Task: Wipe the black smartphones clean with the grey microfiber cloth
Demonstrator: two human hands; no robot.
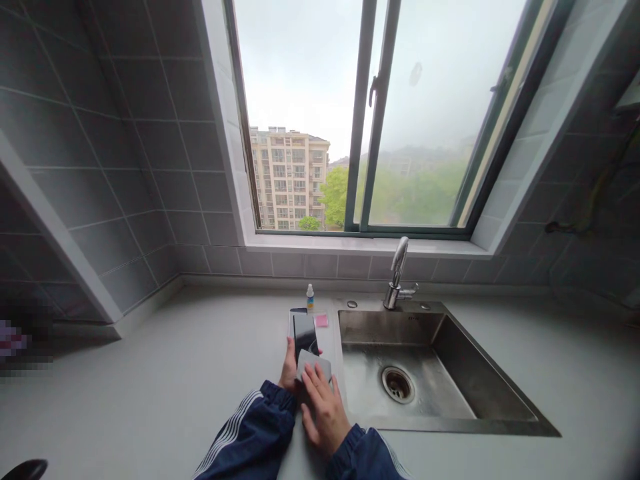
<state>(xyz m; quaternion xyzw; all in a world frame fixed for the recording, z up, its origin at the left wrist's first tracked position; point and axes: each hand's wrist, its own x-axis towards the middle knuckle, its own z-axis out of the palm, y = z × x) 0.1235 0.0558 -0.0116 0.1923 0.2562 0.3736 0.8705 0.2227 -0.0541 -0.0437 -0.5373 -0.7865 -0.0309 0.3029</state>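
Note:
My left hand (289, 371) grips a smartphone (304, 333) by its side, with the dark screen facing up. Over the phone's lower end lies a grey cloth (315, 363), which my right hand (324, 408) presses down with its fingers nearly flat and the thumb apart. Behind the held phone, a flat pale-edged object with a dark top (299, 311) is partly hidden; its kind cannot be made out. Just right of the phone is a small pink square (321, 321). A little white bottle with a blue and yellow label (310, 298) stands upright beyond it.
A steel sink (450, 425) is set into the pale counter (225, 347) at my right, with a chrome tap (396, 280) behind it. The window (363, 133) rises above the back edge. A dark rounded object (27, 470) shows at the lower left.

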